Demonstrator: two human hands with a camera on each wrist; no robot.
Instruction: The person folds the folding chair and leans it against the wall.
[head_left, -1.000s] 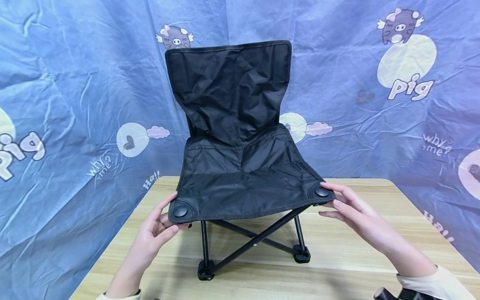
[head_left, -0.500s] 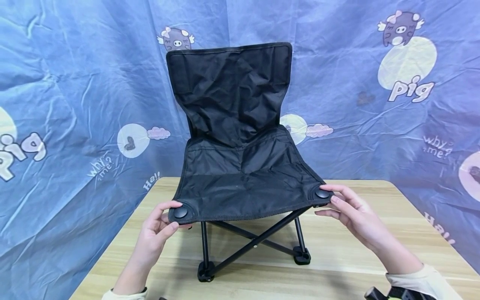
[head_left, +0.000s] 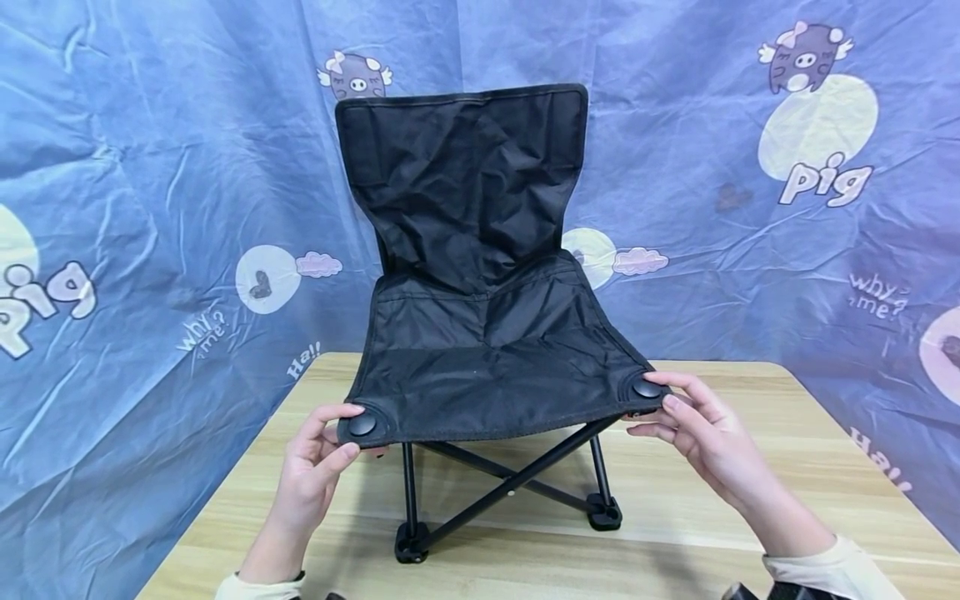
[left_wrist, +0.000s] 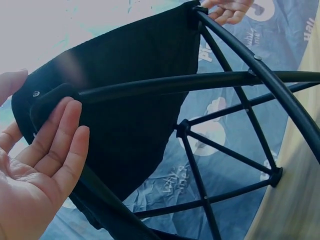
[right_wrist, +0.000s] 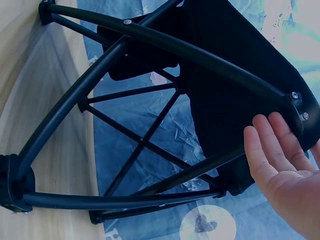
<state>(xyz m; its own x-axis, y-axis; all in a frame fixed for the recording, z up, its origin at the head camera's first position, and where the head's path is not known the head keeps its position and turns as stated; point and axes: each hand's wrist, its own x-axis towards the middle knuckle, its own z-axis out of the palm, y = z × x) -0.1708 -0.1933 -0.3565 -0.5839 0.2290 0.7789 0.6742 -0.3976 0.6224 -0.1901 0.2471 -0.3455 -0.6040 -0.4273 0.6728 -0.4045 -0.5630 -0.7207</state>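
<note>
Slid onto one front corner, left fingers pinch the upright chair; right fingers, opposite, apparently pinch the other.

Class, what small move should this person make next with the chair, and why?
Perhaps gently ease the front corners of the seat a little further apart. The left hand and right hand hold those corners, and the seat looks creased, its front edge sagging slightly between them.
</note>
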